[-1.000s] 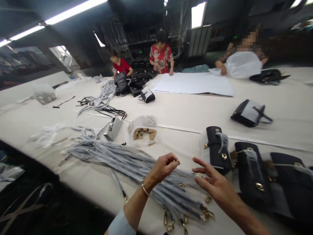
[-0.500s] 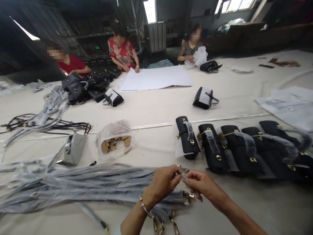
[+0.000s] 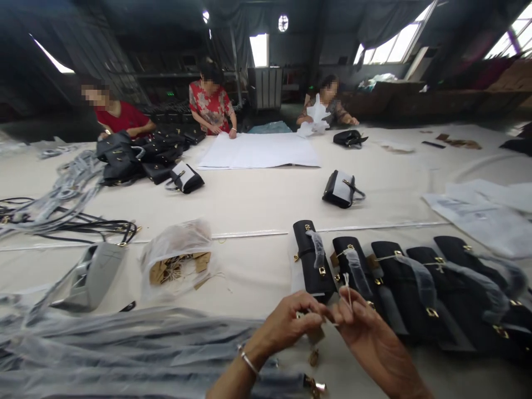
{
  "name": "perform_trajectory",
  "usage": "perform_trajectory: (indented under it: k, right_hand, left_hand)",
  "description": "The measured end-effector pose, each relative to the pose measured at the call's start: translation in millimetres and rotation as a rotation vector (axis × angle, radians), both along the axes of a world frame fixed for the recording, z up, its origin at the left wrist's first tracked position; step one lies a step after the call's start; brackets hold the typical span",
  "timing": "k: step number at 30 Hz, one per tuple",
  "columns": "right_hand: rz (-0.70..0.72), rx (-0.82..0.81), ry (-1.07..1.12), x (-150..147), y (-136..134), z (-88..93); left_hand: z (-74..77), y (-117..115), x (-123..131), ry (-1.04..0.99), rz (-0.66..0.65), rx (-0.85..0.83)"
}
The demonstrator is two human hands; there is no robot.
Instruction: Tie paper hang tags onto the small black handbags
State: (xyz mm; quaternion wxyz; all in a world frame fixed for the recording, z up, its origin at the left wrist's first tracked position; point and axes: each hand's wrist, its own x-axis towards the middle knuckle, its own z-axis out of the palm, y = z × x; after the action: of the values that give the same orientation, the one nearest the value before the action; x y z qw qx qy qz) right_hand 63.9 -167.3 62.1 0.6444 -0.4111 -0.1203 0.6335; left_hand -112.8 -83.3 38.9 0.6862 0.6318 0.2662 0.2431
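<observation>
My left hand [image 3: 293, 318], with a bracelet on its wrist, is closed on a small brown hang tag [image 3: 316, 336] that shows below its fingers. White string [image 3: 347, 287] sticks up from the pinched fingers of my right hand [image 3: 368, 332]. The two hands almost meet, in front of a row of black handbags [image 3: 312, 260] with gold hardware and plastic-wrapped handles. Under and left of my left hand lie long straps in clear wrapping [image 3: 137, 346], with gold clasps [image 3: 315, 386] at their ends.
A white bag of brown tags [image 3: 177, 244] stands beside a grey dispenser [image 3: 93, 277]. Dark straps [image 3: 78, 224] and piled black bags [image 3: 120, 158] lie farther left. Three people work across the table, one at white sheets [image 3: 257, 151]. Single handbags [image 3: 341, 189] sit mid-table.
My view has tilted up. Both hands are nearer the handbags, and my right hand now holds string upright. The brown tag shows under my left hand. The far-right person's white sheet has shifted.
</observation>
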Motion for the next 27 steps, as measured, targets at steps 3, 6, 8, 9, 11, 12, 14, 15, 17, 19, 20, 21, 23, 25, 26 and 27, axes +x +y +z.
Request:
perform_trajectory:
  k: [3,6,8,9,11,12,14,15,17,19,20,21,23,25,26,27]
  right_hand:
    - [-0.015,-0.048,-0.234,21,39,16.9]
    - [0.139,-0.166,-0.572,40,81,21.8]
    - [0.286,-0.227,-0.69,47,105,18.4]
    - [0.357,-0.243,-0.708,50,114,16.1]
    - [0.484,-0.249,-0.713,52,130,12.6]
    - [0.541,-0.246,-0.716,53,135,11.8]
    - [0.622,-0.237,-0.729,55,142,11.7]
    - [0.647,-0.234,-0.739,56,145,12.0]
    - [0.676,-0.237,-0.763,59,148,12.3]
    - [0.691,-0.249,-0.78,62,149,11.5]
    - [0.697,-0.255,-0.785,62,150,10.9]
    - [0.705,-0.26,-0.786,63,151,10.3]
    - [0.728,-0.262,-0.784,62,152,9.4]
    - [0.754,-0.257,-0.784,61,155,9.0]
    - [0.766,-0.251,-0.784,61,156,8.8]
    - [0.773,-0.245,-0.786,60,157,8.5]
  left_hand:
    - [-0.2,33,20,0.076,0.212,0.195]
    - [-9.6,73,41,0.149,0.371,0.334]
    - [-13.9,93,56,0.17,0.348,0.433]
    - [-14.6,101,62,0.172,0.314,0.477]
    - [-14.1,110,72,0.177,0.246,0.536]
    - [-13.5,112,75,0.191,0.227,0.551]
    - [-13.0,113,79,0.241,0.223,0.562]
    - [-13.1,112,79,0.267,0.229,0.561]
    - [-13.3,109,78,0.308,0.241,0.555]
    - [-12.0,106,78,0.364,0.25,0.562]
    - [-10.3,105,77,0.404,0.255,0.571]
    - [-8.0,105,77,0.448,0.258,0.583]
    - [-1.9,107,77,0.526,0.247,0.594]
    - [3.9,111,76,0.575,0.217,0.6]
    - [6.1,113,76,0.602,0.207,0.614]
    - [7.5,114,75,0.631,0.203,0.64]
